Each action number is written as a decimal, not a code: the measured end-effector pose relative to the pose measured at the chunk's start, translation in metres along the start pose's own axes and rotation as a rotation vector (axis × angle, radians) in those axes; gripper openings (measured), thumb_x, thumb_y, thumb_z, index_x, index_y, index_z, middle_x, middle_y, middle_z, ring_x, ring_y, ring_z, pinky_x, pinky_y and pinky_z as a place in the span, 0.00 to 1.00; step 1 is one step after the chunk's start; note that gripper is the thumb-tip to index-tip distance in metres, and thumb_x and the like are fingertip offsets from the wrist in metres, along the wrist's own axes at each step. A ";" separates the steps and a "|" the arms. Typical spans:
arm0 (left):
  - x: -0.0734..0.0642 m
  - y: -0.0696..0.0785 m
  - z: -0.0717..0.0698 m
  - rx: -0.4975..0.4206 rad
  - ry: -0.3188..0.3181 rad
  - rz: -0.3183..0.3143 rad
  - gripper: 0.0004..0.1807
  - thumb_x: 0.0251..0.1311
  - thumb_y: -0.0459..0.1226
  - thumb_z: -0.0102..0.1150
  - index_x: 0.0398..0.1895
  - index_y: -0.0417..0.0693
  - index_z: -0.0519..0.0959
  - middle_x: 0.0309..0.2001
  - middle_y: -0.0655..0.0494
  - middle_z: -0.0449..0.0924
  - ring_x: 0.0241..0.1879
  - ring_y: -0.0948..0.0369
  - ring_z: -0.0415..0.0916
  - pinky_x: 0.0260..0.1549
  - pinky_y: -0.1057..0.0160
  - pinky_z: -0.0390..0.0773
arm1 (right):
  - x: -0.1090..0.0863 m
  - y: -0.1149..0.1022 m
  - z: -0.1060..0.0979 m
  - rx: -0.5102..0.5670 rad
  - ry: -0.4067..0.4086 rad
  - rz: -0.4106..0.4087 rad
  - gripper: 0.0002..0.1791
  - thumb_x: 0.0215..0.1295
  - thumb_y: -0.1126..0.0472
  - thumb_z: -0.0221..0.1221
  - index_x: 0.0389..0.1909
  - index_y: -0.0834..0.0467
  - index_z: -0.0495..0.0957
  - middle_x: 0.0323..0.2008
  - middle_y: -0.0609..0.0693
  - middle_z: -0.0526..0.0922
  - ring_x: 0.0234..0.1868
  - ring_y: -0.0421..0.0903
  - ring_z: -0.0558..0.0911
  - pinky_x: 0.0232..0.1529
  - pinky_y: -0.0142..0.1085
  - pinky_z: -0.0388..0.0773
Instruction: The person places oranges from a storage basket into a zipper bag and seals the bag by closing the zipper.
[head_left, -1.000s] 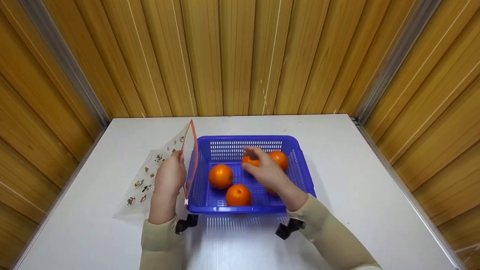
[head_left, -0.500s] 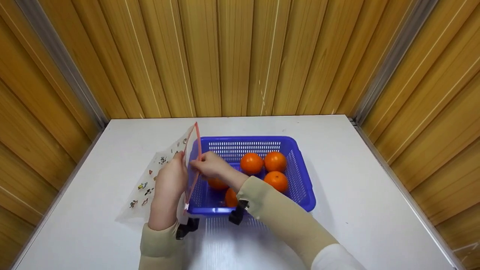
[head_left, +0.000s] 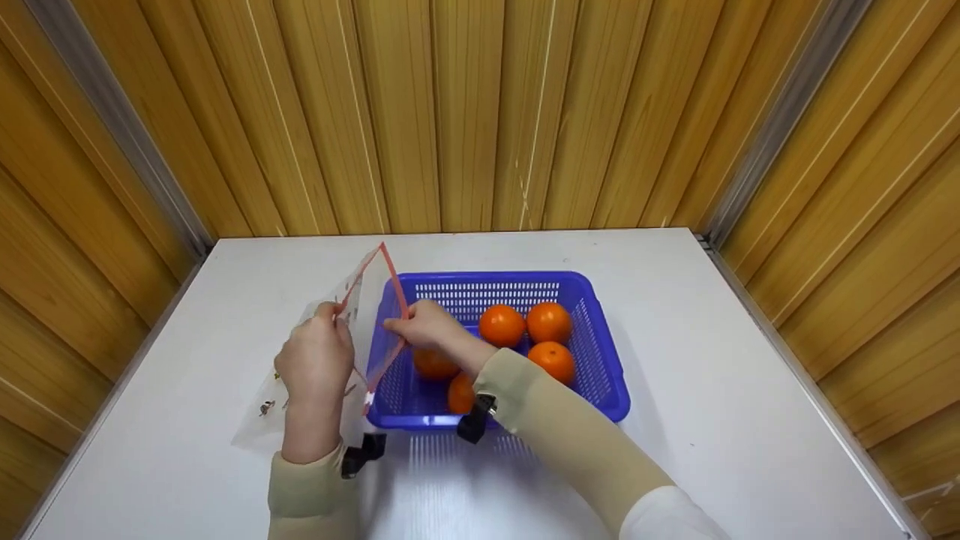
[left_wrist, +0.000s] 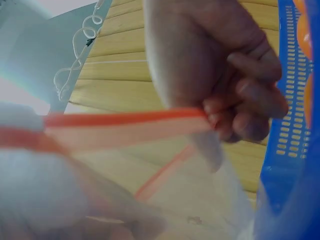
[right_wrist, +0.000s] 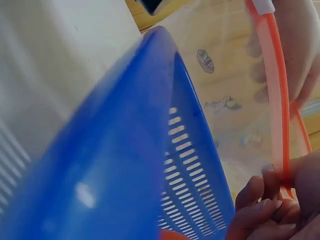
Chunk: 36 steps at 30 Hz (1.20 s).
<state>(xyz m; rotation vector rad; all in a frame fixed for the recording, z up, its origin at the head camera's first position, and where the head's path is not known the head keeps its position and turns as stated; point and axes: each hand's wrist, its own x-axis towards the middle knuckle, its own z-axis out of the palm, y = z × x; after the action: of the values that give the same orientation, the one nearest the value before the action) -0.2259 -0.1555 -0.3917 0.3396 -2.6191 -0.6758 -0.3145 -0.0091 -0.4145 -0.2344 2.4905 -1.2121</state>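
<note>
A clear zip bag (head_left: 367, 311) with small cartoon prints and a red zip edge leans at the basket's left side, its mouth spread wide. My left hand (head_left: 315, 360) pinches the bag's left edge between thumb and fingers. Opposite it, my right hand (head_left: 435, 328) pinches the other red edge above the basket's left wall, as the right wrist view also shows at its fingertips (right_wrist: 260, 212). Several oranges (head_left: 502, 325) lie in the blue basket (head_left: 487, 276). Two of them, including a front orange (head_left: 460, 394), are partly hidden by my right hand and forearm.
The basket stands on a white table (head_left: 750, 375) with wood-look panels (head_left: 472, 112) behind and at both sides. Black wrist mounts (head_left: 474, 420) hang beneath both sleeves. A coiled white cord (left_wrist: 75, 55) shows in the left wrist view.
My right hand has moved left from over the oranges to the bag's red edge and pinched it. My left hand has since drawn left, and the bag's mouth has widened.
</note>
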 end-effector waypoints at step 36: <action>0.008 -0.013 -0.018 -0.473 0.001 -0.077 0.17 0.73 0.43 0.59 0.46 0.37 0.88 0.23 0.48 0.84 0.14 0.69 0.69 0.13 0.71 0.66 | -0.027 0.023 -0.052 0.314 -0.102 0.010 0.17 0.76 0.47 0.58 0.50 0.58 0.76 0.40 0.54 0.85 0.26 0.42 0.83 0.30 0.32 0.78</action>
<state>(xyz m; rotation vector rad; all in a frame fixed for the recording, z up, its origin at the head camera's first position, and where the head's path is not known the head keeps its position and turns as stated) -0.2235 -0.1762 -0.3815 0.2930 -2.3553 -1.2822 -0.3100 0.0511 -0.3969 -0.1947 2.1745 -1.5235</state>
